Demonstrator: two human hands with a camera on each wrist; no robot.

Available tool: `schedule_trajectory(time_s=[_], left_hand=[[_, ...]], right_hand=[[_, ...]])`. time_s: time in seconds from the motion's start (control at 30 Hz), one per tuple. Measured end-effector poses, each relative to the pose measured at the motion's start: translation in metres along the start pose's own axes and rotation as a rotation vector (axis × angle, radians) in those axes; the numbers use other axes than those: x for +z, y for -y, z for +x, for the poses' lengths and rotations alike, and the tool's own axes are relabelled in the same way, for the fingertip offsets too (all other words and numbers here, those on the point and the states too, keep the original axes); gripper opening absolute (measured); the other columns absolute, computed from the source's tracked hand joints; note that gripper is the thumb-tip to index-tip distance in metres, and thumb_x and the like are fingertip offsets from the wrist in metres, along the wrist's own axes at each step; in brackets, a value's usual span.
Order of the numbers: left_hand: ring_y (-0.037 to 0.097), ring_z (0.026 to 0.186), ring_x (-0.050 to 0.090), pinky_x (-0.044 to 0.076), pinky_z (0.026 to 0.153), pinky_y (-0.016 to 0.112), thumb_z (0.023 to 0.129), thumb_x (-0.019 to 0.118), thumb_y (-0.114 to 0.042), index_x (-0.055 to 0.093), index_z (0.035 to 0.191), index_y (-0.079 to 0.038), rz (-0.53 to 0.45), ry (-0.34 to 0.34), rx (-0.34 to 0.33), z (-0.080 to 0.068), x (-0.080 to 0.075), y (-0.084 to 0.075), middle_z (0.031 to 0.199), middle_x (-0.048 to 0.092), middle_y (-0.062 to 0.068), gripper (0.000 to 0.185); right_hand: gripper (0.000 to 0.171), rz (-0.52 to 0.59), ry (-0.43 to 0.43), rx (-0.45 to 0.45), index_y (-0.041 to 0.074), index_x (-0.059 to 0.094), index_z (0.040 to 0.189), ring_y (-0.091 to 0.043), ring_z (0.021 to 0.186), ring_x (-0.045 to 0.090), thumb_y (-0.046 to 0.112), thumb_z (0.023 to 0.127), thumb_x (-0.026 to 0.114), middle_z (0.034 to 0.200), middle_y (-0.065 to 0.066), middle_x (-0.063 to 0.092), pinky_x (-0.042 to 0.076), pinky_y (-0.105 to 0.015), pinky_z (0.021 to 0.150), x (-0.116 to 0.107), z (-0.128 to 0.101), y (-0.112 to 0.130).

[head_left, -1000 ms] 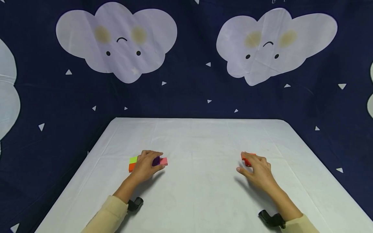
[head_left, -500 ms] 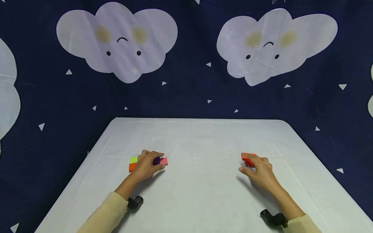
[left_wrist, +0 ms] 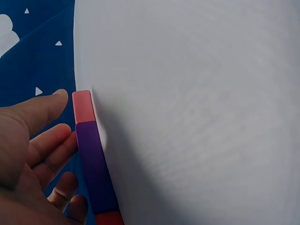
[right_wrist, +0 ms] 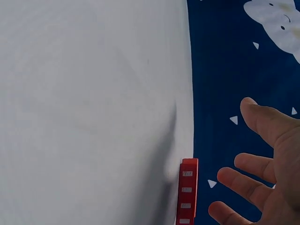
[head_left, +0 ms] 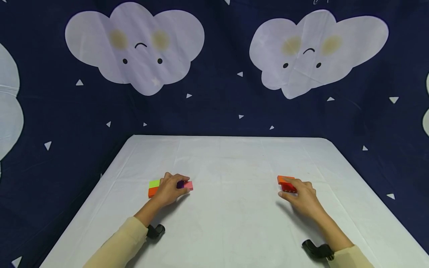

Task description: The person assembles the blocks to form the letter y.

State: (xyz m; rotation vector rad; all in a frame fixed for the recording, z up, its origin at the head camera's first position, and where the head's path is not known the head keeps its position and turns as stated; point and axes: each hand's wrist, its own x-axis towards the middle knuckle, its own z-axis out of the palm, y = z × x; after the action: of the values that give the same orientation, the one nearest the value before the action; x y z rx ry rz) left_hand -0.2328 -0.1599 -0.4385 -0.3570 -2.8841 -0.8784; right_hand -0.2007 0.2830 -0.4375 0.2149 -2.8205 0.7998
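Note:
My left hand [head_left: 170, 190] hovers over a group of coloured blocks at the table's left. A pink block [head_left: 189, 185] and part of a purple block [head_left: 180, 184] show between thumb and fingers; a lime-green block [head_left: 154, 183] and an orange block [head_left: 152, 192] stick out behind. In the left wrist view, thumb and fingers are spread beside the purple block [left_wrist: 95, 164], with no grip visible. Over on the right, my right hand [head_left: 304, 197] has thumb and fingers apart near a red block [head_left: 288, 188] and an orange block [head_left: 284, 179]. White marks line the red block's side [right_wrist: 186, 197].
A white cloth covers the table [head_left: 221, 216], its far edge meeting a dark blue curtain [head_left: 214, 111] with cloud and triangle prints. Black wrist cameras, left [head_left: 155, 231] and right [head_left: 316, 250], sit at the sleeve cuffs.
My right hand has shifted slightly right, uncovering more of the red and orange blocks. My left hand has drifted a touch to the right. The blocks have stayed in place.

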Motion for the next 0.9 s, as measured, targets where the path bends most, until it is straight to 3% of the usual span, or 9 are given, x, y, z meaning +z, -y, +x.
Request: schedule_trajectory(time_s=[0.4, 0.7, 0.9], left_hand=[[0.018, 0.086, 0.041, 0.025, 0.072, 0.03, 0.076, 0.075, -0.019, 0.07, 0.109, -0.015, 0.006, -0.008, -0.007, 0.004, 0.003, 0.003, 0.112, 0.068, 0.005, 0.034], [0.018, 0.087, 0.042, 0.026, 0.073, 0.03, 0.075, 0.075, -0.017, 0.07, 0.108, -0.014, 0.021, -0.001, -0.004, 0.005, 0.004, 0.002, 0.111, 0.068, 0.005, 0.034], [0.018, 0.087, 0.043, 0.026, 0.074, 0.031, 0.075, 0.074, -0.015, 0.071, 0.107, -0.015, 0.023, -0.006, 0.006, 0.006, 0.003, 0.001, 0.111, 0.069, 0.005, 0.031]], right_hand=[[0.06, -0.008, -0.004, 0.055, 0.006, 0.053, 0.13, -0.04, 0.106, 0.041, 0.039, 0.083, 0.068, 0.129, -0.027, 0.054, 0.026, -0.052, 0.084, -0.006, 0.001, -0.012], [0.067, 0.008, 0.033, 0.11, 0.008, 0.051, 0.133, -0.039, 0.107, 0.04, 0.05, 0.083, 0.064, 0.134, -0.024, 0.051, 0.032, -0.048, 0.079, -0.011, 0.002, -0.021], [0.07, 0.043, 0.081, 0.139, 0.007, 0.048, 0.135, -0.044, 0.114, 0.041, 0.051, 0.084, 0.063, 0.132, -0.025, 0.051, 0.038, -0.056, 0.082, -0.016, 0.003, -0.026]])
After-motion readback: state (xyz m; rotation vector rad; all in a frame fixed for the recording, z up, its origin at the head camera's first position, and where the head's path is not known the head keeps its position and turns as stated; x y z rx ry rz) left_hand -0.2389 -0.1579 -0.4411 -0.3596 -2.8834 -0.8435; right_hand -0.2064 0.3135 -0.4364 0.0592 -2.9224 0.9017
